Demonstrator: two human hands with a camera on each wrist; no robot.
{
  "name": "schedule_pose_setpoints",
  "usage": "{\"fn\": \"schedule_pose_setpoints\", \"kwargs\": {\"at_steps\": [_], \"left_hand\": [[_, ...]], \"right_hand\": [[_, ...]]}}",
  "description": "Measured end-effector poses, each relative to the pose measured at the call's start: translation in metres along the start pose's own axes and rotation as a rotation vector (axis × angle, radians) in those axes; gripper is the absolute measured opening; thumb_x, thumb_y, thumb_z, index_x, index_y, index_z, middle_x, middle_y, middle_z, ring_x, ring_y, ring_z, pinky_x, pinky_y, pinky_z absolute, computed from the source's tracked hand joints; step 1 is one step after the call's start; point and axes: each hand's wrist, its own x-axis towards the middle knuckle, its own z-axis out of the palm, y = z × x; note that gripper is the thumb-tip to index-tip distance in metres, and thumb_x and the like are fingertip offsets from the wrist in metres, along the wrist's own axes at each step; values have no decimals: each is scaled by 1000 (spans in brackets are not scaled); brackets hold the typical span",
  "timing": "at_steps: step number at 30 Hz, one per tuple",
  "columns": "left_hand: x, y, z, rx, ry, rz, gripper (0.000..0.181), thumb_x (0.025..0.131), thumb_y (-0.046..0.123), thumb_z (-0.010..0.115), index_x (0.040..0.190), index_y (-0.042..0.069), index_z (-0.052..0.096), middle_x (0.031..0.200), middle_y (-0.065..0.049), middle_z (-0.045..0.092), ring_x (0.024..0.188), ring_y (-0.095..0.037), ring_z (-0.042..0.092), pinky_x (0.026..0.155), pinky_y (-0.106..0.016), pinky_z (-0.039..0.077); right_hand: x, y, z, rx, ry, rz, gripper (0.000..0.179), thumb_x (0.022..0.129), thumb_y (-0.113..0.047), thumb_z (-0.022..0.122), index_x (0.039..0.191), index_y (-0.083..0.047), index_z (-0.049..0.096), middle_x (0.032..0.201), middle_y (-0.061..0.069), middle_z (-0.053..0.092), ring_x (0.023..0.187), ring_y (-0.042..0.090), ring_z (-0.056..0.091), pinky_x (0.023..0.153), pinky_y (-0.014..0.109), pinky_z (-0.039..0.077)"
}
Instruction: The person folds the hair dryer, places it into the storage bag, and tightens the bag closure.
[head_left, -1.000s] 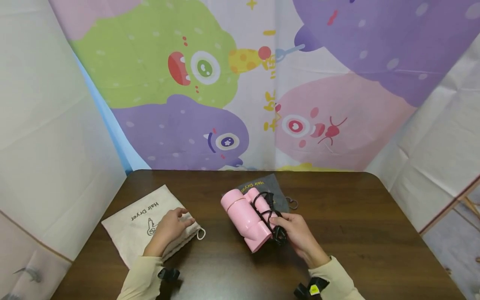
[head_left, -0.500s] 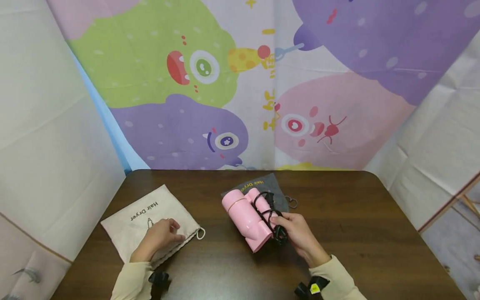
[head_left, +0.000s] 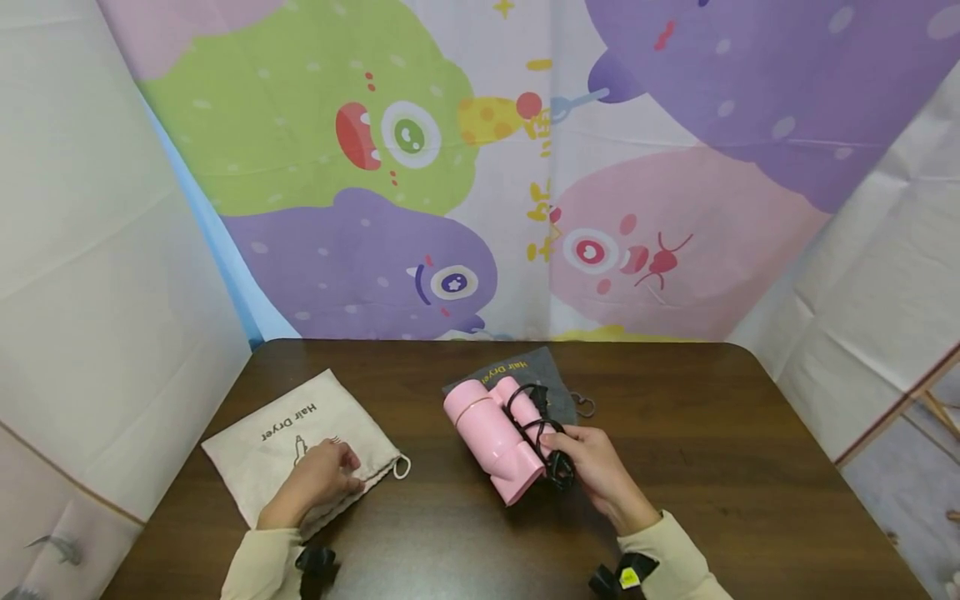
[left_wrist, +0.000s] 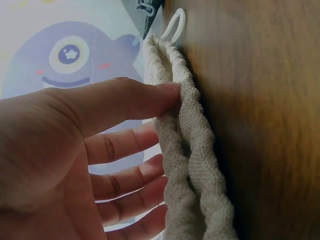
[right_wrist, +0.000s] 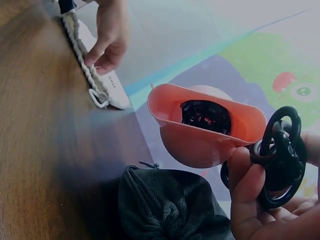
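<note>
A cream drawstring bag [head_left: 251, 446] printed "Hair Dryer" lies flat on the left of the table. My left hand [head_left: 318, 479] is at its gathered mouth. In the left wrist view the thumb [left_wrist: 162, 97] lies on the ruffled edge, with the fingers against the outer face of the cloth. My right hand [head_left: 596, 471] grips a pink hair dryer [head_left: 480, 425] by its folded handle, around which a black cord [head_left: 558, 468] is wound. The dryer's wide nozzle [right_wrist: 172, 102] faces the right wrist camera.
Behind the hair dryer lies a dark grey drawstring bag [head_left: 558, 383] with yellow "Hair Dryer" lettering, partly hidden, its cord loop [head_left: 583, 406] to the right. The brown table [head_left: 720, 442] ends at a cartoon-printed backdrop [head_left: 517, 308]; pale cloth panels stand at both sides.
My left hand has moved from the right end of the cream bag, near its cord loop, back left and nearer along the mouth. The right hand and the hair dryer have hardly moved.
</note>
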Motion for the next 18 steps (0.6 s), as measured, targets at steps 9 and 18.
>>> {"fn": "schedule_pose_setpoints", "kwargs": {"at_steps": [9, 18], "left_hand": [[-3, 0, 2, 2, 20, 2, 11, 73, 11, 74, 79, 12, 65, 74, 1, 61, 70, -14, 54, 67, -35, 45], [-6, -4, 3, -18, 61, 8, 6, 79, 14, 72, 75, 12, 69, 74, 2, 67, 69, -12, 57, 68, -35, 47]], "right_hand": [[1, 1, 1, 17, 21, 4, 11, 89, -9, 63, 82, -2, 68, 62, -6, 59, 57, 8, 55, 57, 23, 49], [0, 2, 1, 27, 23, 2, 11, 89, -8, 62, 81, -3, 68, 61, -6, 59, 57, 7, 56, 57, 23, 49]]}}
